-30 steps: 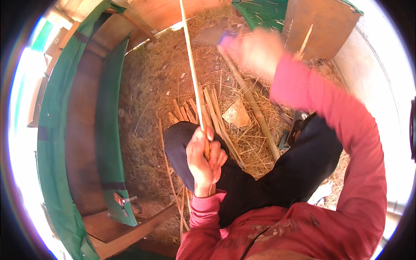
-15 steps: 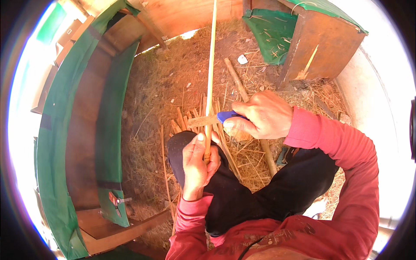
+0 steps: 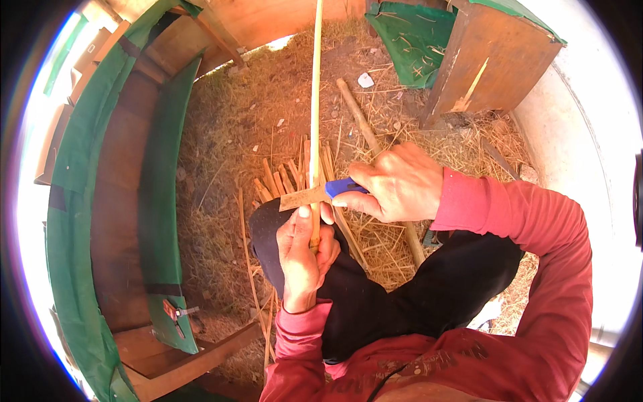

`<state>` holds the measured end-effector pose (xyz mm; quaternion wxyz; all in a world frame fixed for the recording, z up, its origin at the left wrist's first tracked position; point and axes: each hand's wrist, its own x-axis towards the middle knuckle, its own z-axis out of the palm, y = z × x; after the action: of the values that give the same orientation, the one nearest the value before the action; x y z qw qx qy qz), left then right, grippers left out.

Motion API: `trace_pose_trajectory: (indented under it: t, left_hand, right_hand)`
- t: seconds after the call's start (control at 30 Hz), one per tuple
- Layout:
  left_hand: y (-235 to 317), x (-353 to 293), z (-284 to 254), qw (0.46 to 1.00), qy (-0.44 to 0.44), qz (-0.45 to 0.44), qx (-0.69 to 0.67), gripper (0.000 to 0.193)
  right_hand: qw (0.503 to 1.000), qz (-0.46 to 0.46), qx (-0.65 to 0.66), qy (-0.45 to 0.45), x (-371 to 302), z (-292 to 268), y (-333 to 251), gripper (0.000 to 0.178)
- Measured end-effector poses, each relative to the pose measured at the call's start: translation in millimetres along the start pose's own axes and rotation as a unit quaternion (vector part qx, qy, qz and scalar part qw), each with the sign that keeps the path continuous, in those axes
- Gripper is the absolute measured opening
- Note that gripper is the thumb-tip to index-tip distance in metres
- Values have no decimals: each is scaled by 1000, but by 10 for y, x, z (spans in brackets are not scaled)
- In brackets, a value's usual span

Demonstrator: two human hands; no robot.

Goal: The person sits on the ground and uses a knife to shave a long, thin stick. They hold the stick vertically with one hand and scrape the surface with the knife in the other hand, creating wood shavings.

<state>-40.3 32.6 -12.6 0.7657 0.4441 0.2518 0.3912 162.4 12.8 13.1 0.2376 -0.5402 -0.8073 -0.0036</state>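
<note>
My left hand (image 3: 301, 258) is closed round the lower end of a long pale bamboo strip (image 3: 316, 100), above my left knee. The strip runs away from me past the top edge of the picture. In my right hand (image 3: 405, 184) is a knife (image 3: 301, 198) with a blue handle and a broad, brownish blade. Its blade lies across the strip, just beyond my left thumb, and its tip points left. The right-hand fingers wrap round the handle and hide part of it.
Several split strips (image 3: 284, 175) lie in a pile past my left knee. A wooden pole (image 3: 358, 114) rests on the straw-strewn ground. Green-covered wooden shelving (image 3: 161, 201) stands at left, with a red-handled tool (image 3: 175, 316) on it. At upper right is a brown wooden box (image 3: 492, 60).
The knife has come nearer to me along the strip, closer to my left thumb, and its blade is more slanted. My left hand keeps its hold. The whole view has shifted slightly.
</note>
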Motion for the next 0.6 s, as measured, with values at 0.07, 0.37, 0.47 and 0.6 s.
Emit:
trace_pose_trajectory:
  t: [0.07, 0.37, 0.47, 0.6]
  left_hand:
    - [-41, 4, -33, 1000, 4, 16, 20, 38]
    - [7, 88, 19, 998, 53, 18, 16, 34]
    - [80, 51, 20, 995, 98, 29, 11, 33]
    - [5, -480, -66, 998, 6, 54, 34, 32]
  right_hand:
    - [999, -14, -36, 11, 23, 12, 21, 47]
    - [994, -30, -91, 46, 225, 141, 247, 53]
    - [996, 62, -69, 4, 430, 145, 362, 59]
    - [897, 348, -162, 221, 231, -459, 1609, 66]
